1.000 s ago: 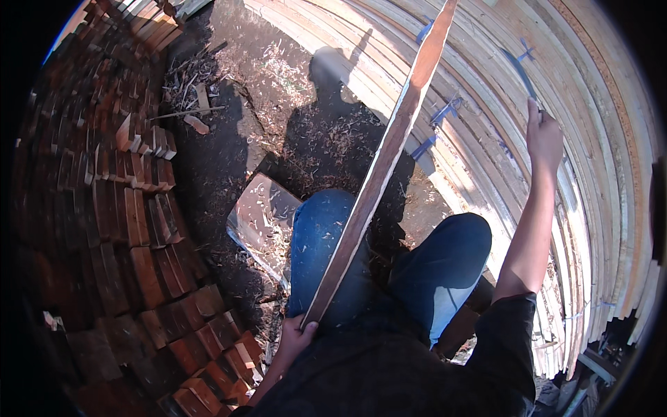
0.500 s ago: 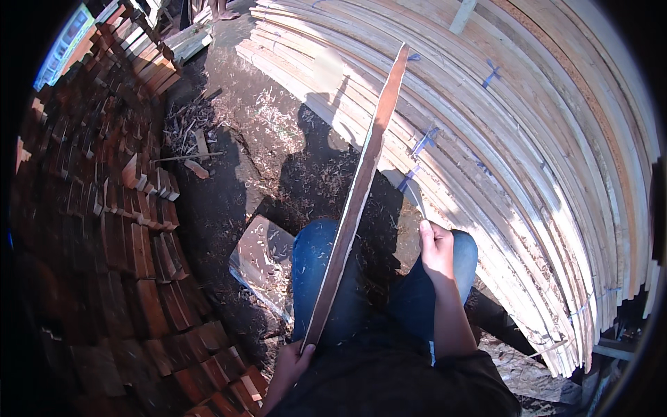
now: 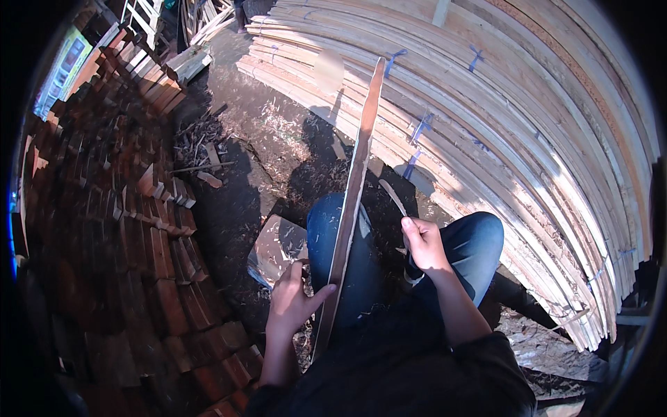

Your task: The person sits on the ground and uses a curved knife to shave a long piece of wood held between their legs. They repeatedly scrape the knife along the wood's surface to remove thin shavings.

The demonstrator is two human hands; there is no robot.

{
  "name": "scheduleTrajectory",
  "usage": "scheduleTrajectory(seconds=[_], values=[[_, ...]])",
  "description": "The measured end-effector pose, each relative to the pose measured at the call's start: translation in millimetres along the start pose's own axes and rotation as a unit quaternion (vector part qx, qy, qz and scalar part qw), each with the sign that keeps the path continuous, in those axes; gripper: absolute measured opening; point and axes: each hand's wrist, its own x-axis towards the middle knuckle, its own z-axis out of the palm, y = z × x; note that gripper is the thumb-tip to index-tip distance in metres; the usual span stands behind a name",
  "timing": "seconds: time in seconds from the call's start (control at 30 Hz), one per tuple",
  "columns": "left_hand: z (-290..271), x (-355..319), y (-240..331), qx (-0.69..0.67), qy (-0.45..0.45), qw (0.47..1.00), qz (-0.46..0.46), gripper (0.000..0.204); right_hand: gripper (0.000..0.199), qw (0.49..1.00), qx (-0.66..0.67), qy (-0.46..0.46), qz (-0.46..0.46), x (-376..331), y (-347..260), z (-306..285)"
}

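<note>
A long narrow wooden strip (image 3: 354, 187), brown with pale ragged edges, slants upward from my lap past my left knee. Beside its lower part is my left hand (image 3: 292, 302), fingers apart, its thumb stretched against the strip's edge. My right hand (image 3: 424, 243) is closed around a slim curved blade-like tool (image 3: 393, 196) over the gap between my knees. The tool's grip is mostly hidden in the fist, so its exact kind is unclear.
Stacked brown wood blocks (image 3: 167, 257) line the left side. Long pale planks (image 3: 486, 160), bundled with blue ties (image 3: 421, 128), spread across the right. A wooden block (image 3: 278, 243) sits by my left knee. Shavings (image 3: 278, 125) litter the dark ground.
My left hand has moved up along the strip and its fingers have spread. The strip stands more upright. My right hand has shifted slightly left, and the blade-like tool with it.
</note>
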Motion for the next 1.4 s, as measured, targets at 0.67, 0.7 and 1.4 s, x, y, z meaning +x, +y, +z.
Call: scheduleTrajectory(seconds=[0.67, 0.7, 1.4], values=[[53.8, 11.7, 37.6, -0.069, -0.06, 0.992, -0.09, 0.039, 0.038, 0.885, -0.414, 0.056, -0.207, 53.7, -48.7, -50.0], [57.3, 7.6, 35.7, -0.076, -0.046, 0.992, -0.088, 0.039, 0.04, 0.87, -0.437, 0.062, -0.221, 60.3, -49.3, -49.5], [76.7, -2.6, 7.5, -0.059, -0.016, 0.992, -0.112, 0.031, 0.051, 0.82, -0.476, 0.301, -0.105, 149.3, -66.3, -148.9]])
